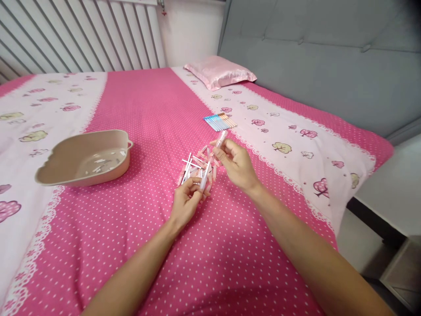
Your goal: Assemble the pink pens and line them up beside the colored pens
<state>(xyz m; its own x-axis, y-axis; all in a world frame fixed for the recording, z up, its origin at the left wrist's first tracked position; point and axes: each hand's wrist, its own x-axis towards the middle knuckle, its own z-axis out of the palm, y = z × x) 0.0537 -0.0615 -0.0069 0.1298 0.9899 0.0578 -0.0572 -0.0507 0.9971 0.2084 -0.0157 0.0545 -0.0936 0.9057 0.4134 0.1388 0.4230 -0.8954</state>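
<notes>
My left hand (188, 199) is closed on a translucent pale pen barrel (204, 179), held at a slant over the bed. Up and to its right, my right hand (237, 165) pinches a clear pinkish pen part (221, 138) between thumb and fingers. A thin white stick runs between the two held parts; whether they are joined I cannot tell. Just beneath the hands lies a loose pile of pink and white pen parts (198, 163), with thin white sticks across it. My fingers hide some of that pile.
A row of blue and orange-brown pens (219, 121) lies beyond my right hand. At left stands a beige basin (82, 179) with small white scraps inside. A pink pillow (219, 72) rests by the grey headboard (315, 57). The pink dotted bedspread (138, 245) has slight creases.
</notes>
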